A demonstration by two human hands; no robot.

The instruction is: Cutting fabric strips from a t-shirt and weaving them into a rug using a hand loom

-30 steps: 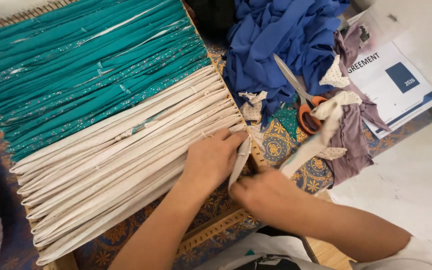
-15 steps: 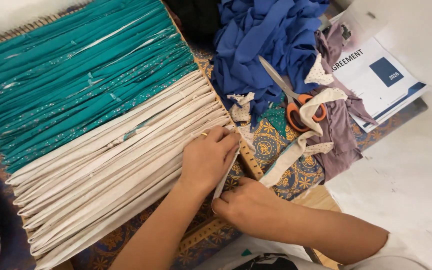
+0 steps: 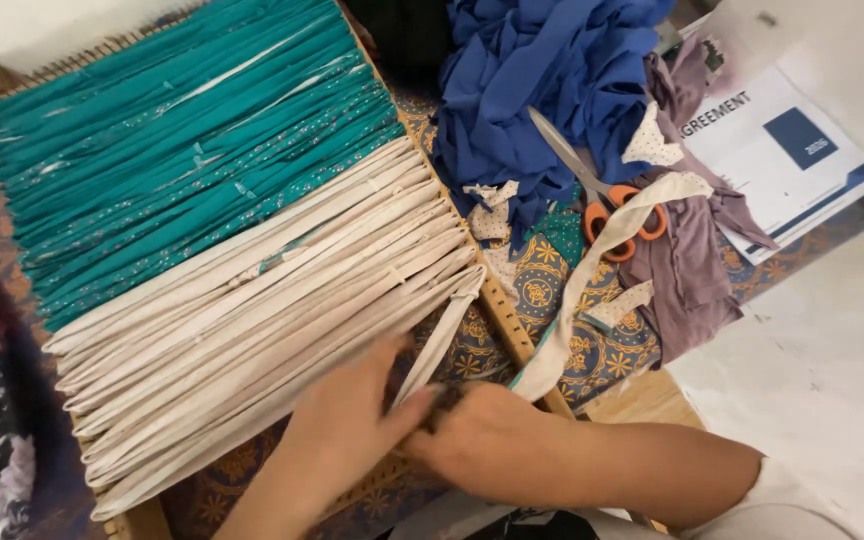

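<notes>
Both hands meet at the near edge of the wooden loom frame: the left hand and the right hand pinch the end of a cream fabric strip between closed fingers. That strip runs up from the fingertips to join the band of cream strips stretched across the frame, below the teal strips. Right of the frame lie a loose cream strip, orange-handled scissors, blue cloth and mauve cloth — further right, a white rectangular printed sheet with a dark blue square.
</notes>
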